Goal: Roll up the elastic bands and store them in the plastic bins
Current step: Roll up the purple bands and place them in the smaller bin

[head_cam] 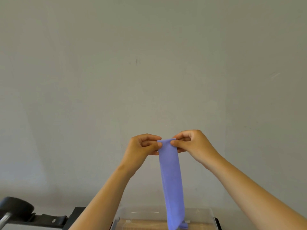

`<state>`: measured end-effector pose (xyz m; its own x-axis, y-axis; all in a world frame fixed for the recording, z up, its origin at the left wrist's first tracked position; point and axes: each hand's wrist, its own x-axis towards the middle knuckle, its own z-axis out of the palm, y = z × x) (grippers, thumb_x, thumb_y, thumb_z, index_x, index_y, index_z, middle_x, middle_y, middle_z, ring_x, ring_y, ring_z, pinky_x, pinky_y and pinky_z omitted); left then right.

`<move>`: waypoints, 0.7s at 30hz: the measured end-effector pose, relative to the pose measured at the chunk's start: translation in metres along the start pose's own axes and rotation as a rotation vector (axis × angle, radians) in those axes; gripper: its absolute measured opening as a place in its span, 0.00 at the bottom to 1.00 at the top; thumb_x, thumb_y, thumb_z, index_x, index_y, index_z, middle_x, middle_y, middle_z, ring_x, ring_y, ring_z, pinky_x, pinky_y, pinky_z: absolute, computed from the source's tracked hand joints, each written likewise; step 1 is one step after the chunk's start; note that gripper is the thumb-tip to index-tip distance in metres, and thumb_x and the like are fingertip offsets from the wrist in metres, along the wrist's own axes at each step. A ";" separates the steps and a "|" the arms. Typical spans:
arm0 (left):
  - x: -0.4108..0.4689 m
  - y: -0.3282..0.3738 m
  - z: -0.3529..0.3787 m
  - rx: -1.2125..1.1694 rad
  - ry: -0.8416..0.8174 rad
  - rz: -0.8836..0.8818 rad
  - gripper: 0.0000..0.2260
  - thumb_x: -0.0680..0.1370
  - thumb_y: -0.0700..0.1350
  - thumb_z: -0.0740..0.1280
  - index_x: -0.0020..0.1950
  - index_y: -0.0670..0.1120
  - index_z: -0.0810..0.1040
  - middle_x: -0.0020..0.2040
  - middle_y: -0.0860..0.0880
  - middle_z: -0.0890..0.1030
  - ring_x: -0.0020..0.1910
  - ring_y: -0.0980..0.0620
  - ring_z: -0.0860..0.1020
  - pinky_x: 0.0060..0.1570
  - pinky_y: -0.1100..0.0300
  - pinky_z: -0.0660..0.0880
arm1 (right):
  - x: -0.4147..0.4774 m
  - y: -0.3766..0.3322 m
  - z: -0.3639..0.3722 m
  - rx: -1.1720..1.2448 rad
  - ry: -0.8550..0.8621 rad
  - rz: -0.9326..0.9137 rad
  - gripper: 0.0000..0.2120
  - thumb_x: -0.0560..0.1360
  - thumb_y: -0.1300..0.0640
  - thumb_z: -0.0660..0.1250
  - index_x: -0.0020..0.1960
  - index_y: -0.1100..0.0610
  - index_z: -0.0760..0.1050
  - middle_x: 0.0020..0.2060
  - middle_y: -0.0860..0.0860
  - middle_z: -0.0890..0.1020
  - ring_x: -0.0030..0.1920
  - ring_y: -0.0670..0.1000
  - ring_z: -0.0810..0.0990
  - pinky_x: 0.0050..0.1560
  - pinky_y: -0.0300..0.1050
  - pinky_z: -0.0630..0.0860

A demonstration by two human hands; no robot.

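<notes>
A flat purple elastic band (171, 176) hangs straight down in front of the wall. My left hand (142, 146) pinches its top left corner and my right hand (192, 141) pinches its top right corner, both raised at chest height. The band's lower end reaches down over a clear plastic bin (199, 214) at the bottom edge of the view. Whether the band touches the bin's inside I cannot tell.
A plain grey wall fills most of the view. At the bottom left lies a black dumbbell (15, 208) with a metal handle, beside a dark strap (48, 219). A wooden surface shows through the clear bin.
</notes>
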<state>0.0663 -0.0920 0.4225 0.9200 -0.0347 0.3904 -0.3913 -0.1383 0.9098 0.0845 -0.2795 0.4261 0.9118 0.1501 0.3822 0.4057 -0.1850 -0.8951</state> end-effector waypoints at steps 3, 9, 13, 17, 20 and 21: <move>-0.002 -0.001 -0.002 0.004 -0.010 -0.028 0.06 0.75 0.36 0.71 0.51 0.39 0.81 0.42 0.42 0.85 0.41 0.52 0.84 0.40 0.62 0.79 | -0.001 0.001 0.002 0.008 -0.003 0.001 0.02 0.74 0.64 0.71 0.45 0.62 0.82 0.38 0.57 0.86 0.39 0.53 0.86 0.42 0.39 0.81; -0.005 -0.005 -0.002 0.019 -0.042 -0.079 0.04 0.75 0.38 0.71 0.49 0.41 0.82 0.41 0.45 0.86 0.42 0.53 0.83 0.46 0.59 0.81 | 0.000 0.001 0.001 0.019 0.010 0.004 0.01 0.73 0.65 0.71 0.42 0.62 0.81 0.37 0.56 0.85 0.37 0.52 0.86 0.42 0.39 0.81; -0.004 -0.005 0.000 0.026 -0.039 -0.080 0.02 0.75 0.35 0.70 0.47 0.39 0.82 0.39 0.45 0.84 0.38 0.53 0.82 0.43 0.61 0.80 | 0.000 0.001 0.000 0.037 0.015 0.014 0.03 0.73 0.65 0.71 0.41 0.60 0.80 0.36 0.55 0.85 0.36 0.51 0.85 0.42 0.39 0.81; -0.003 -0.004 0.000 -0.009 -0.017 -0.075 0.02 0.76 0.34 0.69 0.44 0.38 0.81 0.35 0.46 0.83 0.34 0.53 0.81 0.40 0.63 0.79 | 0.000 0.000 -0.001 0.054 0.020 0.018 0.01 0.73 0.65 0.72 0.43 0.62 0.80 0.37 0.56 0.85 0.38 0.52 0.86 0.42 0.40 0.81; -0.003 -0.003 0.000 -0.038 -0.013 -0.074 0.01 0.75 0.34 0.69 0.44 0.37 0.81 0.35 0.45 0.83 0.34 0.52 0.82 0.39 0.63 0.79 | 0.000 0.000 -0.002 0.098 0.003 0.037 0.05 0.73 0.63 0.73 0.47 0.64 0.81 0.42 0.58 0.85 0.41 0.54 0.86 0.45 0.40 0.81; -0.002 -0.003 -0.001 -0.042 -0.012 -0.073 0.01 0.75 0.34 0.69 0.44 0.37 0.81 0.35 0.45 0.83 0.34 0.52 0.82 0.39 0.63 0.79 | 0.000 -0.001 -0.002 0.114 -0.005 0.042 0.06 0.73 0.62 0.73 0.48 0.64 0.81 0.42 0.58 0.85 0.42 0.54 0.86 0.46 0.41 0.82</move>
<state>0.0651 -0.0910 0.4194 0.9461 -0.0381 0.3217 -0.3239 -0.0994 0.9408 0.0843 -0.2815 0.4272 0.9272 0.1497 0.3433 0.3574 -0.0798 -0.9305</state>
